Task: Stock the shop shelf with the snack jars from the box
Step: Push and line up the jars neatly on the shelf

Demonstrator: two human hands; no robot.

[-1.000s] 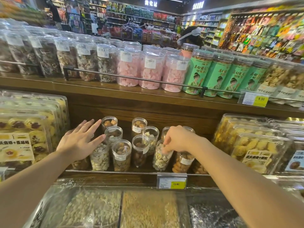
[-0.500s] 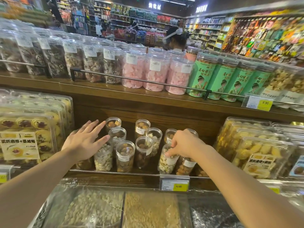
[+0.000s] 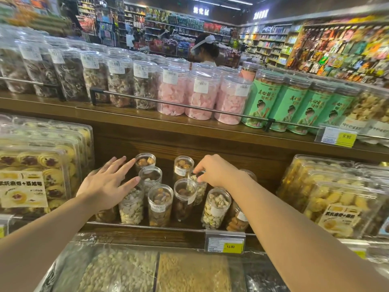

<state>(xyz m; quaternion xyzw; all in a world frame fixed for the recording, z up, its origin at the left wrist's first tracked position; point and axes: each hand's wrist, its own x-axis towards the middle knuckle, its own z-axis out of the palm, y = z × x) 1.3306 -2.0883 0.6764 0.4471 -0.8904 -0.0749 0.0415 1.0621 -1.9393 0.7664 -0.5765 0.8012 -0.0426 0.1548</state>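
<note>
Several small clear snack jars of nuts and dried fruit stand in rows on the wooden middle shelf [image 3: 189, 232]. My right hand [image 3: 219, 173] reaches into the second row and pinches the lid rim of a pale-nut jar [image 3: 200, 191], which stands behind a dark-filled jar [image 3: 184, 200]. A pistachio jar [image 3: 215, 208] stands free at the front, just below my right wrist. My left hand [image 3: 105, 184] is spread flat with straight fingers over the leftmost jars, its thumb by a light-nut jar [image 3: 131, 207]. The box is out of view.
A metal rail [image 3: 147, 226] with a price tag [image 3: 225, 242] guards the shelf front. Clear pastry boxes flank the jars on the left [image 3: 31, 178] and right [image 3: 328, 199]. Large jars [image 3: 202, 95] fill the shelf above. Bagged nuts [image 3: 147, 270] lie below. A person [image 3: 205, 51] stands behind.
My right hand has left the front pistachio jar and moved back and left to a second-row jar. My left hand has stayed spread over the left jars.
</note>
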